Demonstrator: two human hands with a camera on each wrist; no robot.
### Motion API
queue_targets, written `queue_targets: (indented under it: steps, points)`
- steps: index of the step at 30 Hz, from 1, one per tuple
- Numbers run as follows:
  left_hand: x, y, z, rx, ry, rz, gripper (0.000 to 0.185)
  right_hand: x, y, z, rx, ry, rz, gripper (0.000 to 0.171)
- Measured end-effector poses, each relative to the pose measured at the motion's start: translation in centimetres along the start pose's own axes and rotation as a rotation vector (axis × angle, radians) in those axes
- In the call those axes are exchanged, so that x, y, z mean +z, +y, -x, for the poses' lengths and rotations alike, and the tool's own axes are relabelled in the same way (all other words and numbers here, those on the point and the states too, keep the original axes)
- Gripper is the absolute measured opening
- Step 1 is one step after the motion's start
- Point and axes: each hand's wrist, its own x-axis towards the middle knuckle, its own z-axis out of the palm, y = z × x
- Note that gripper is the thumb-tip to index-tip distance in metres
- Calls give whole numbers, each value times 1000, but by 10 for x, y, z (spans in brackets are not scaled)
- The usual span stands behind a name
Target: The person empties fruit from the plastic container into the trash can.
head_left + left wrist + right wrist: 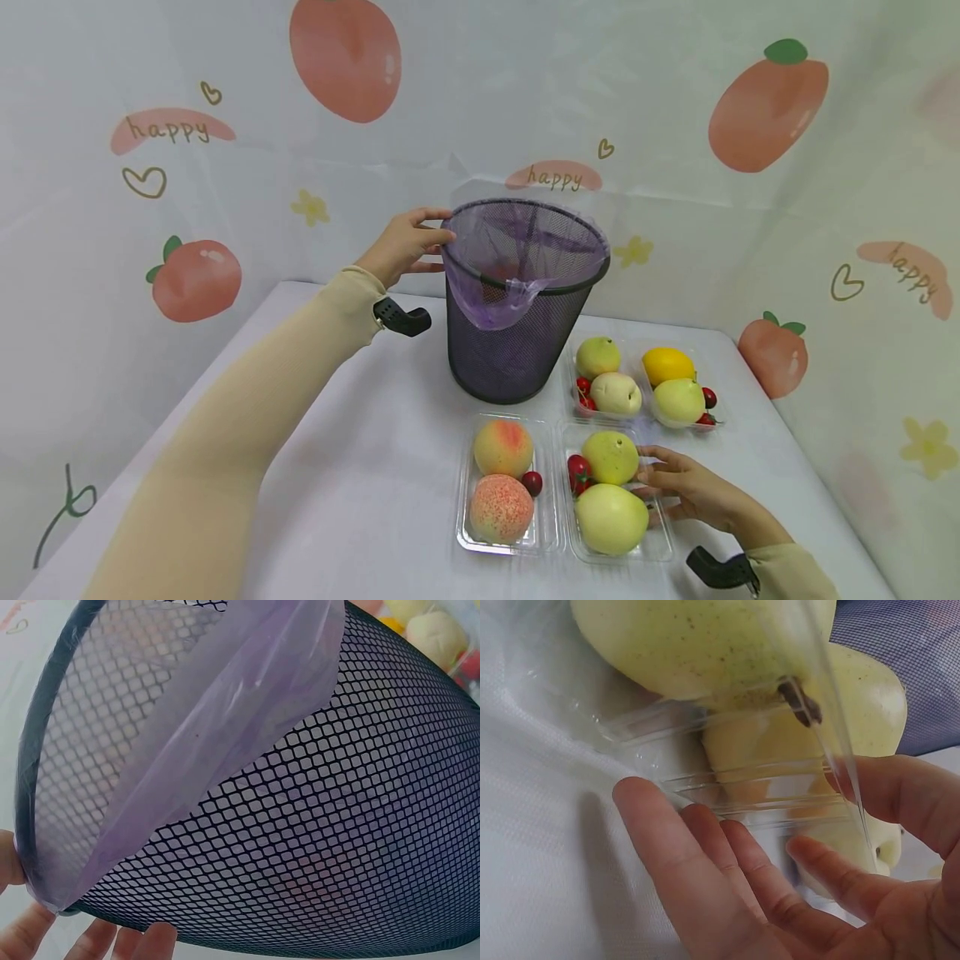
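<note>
A dark mesh wastebasket (498, 358), lined with a purple plastic bag (495, 312), stands at the back of the table. My left hand (408, 246) holds its left rim, thumb and fingers around the edge and over the bag's fold, as the left wrist view shows. Low on the right, my right hand (697, 492) grips the right edge of a clear plastic container (663, 546). Its thumb lies at the rim and its fingers along the outer wall in the right wrist view. Inside that container are two yellow-green pears (611, 518) and small red tomatoes (580, 475).
Left of the gripped container, another clear box (480, 546) holds two peaches (502, 507) and a dark red cherry (532, 483). Two more fruit boxes stand behind, one with a lemon (668, 367), one with pale round fruit (616, 393). A printed cloth (450, 100) hangs behind the table.
</note>
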Motion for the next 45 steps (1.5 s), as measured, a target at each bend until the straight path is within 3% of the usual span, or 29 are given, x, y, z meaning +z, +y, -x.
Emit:
queue_targets:
  steps: [14, 23, 32, 45]
  points:
    - [0, 0, 1, -1, -4, -4, 51, -2, 0, 1, -31, -89, -71, 78]
    - [0, 0, -1, -9, 9, -19, 52, 1, 0, 2, -58, -81, -53, 74]
    - [1, 2, 0, -8, 7, -13, 52, 4, -2, 7, -58, 23, -4, 78]
    - [0, 2, 1, 1, 0, -23, 51, 1, -5, 13, -89, -54, -17, 64]
